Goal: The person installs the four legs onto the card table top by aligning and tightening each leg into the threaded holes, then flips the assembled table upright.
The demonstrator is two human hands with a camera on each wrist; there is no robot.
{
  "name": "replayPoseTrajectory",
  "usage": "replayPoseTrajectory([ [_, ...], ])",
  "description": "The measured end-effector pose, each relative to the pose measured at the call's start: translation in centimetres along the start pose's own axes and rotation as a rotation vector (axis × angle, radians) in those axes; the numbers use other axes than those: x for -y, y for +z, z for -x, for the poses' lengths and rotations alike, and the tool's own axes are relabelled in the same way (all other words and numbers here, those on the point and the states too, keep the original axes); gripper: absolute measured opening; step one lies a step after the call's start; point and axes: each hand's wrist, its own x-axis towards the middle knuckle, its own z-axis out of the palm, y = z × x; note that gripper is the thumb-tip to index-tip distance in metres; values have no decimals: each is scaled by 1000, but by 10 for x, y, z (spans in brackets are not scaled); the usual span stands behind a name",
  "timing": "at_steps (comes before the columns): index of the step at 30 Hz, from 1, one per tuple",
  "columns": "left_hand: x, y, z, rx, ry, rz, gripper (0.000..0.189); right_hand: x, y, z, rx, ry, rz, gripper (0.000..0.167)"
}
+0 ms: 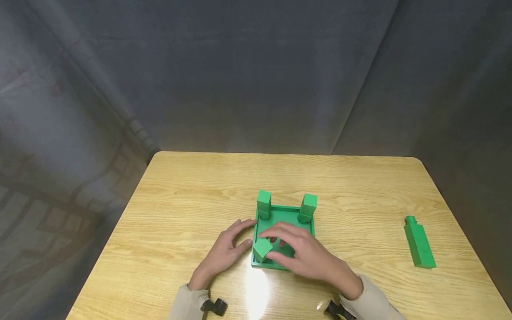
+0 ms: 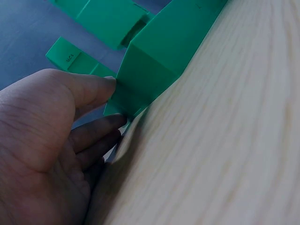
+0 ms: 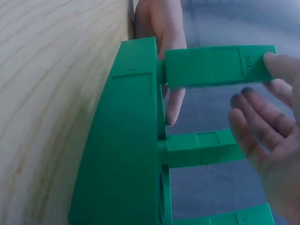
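A square green toy tabletop (image 1: 286,215) lies upside down with its rim facing up. At its near left corner stands a green table leg (image 1: 262,250), embossed with a number in the right wrist view. My right hand (image 1: 306,251) pinches the leg's upper end between thumb and forefinger, its other fingers loose. My left hand (image 1: 224,253) rests at the tabletop's left side, fingers extended, thumb and fingertips touching the outer wall. Two more legs stand at the far corners, the far left leg (image 1: 264,203) and the far right leg (image 1: 308,206).
Another green table leg (image 1: 420,246), with a threaded peg on its far end, lies on the wooden table (image 1: 192,186) at the right. Dark grey cloth (image 1: 256,80) hangs behind the table and along both sides.
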Motion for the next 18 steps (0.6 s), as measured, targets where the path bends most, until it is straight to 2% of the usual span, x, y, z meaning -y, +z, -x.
replayPoseTrajectory([
  [8,-1,0,1,-11,3,1,54,1,4,1,-48,97,-3,47],
  [12,0,0,1,0,0,2,54,0,4,1,-19,57,48,54],
  [15,0,0,0,3,1,4,54,-1,2,1,9,-5,75,51],
  [18,-1,0,0,-1,-9,6,54,-1,-1,1,28,-32,63,48],
])
